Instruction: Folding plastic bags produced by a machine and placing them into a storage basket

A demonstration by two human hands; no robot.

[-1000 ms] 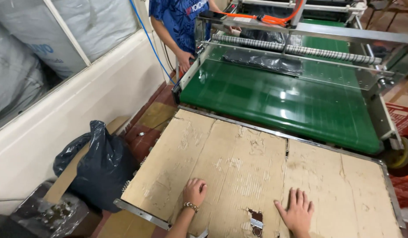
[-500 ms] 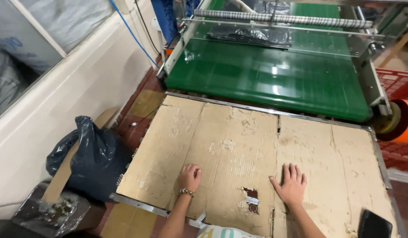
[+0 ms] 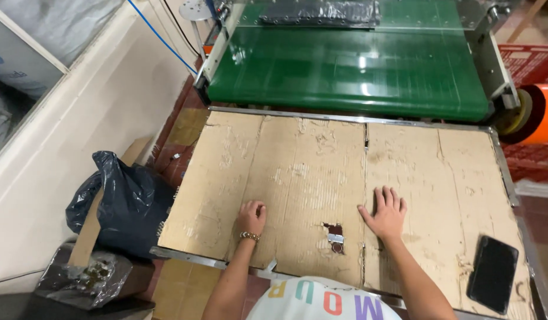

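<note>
A worn cardboard sheet (image 3: pixel 309 172) covers a metal-framed table in front of me. My left hand (image 3: pixel 251 217) rests on the cardboard with its fingers curled under, a beaded bracelet on the wrist. My right hand (image 3: pixel 386 213) lies flat on the cardboard, fingers spread, holding nothing. A small torn patch with a bit of tape (image 3: pixel 334 237) sits between the two hands. A black phone (image 3: pixel 492 273) lies on the cardboard near the right front corner.
A green conveyor belt (image 3: pixel 351 74) runs beyond the table's far edge, with a dark plastic bag (image 3: pixel 321 12) on it farther back. An orange roll (image 3: pixel 537 114) is at the right. A black rubbish bag (image 3: pixel 123 201) sits on the floor left, by a white wall.
The view has tilted down and moved closer to the table. The person at the conveyor's far end is out of sight. Both hands have stayed on the cardboard; the phone has come fully into view.
</note>
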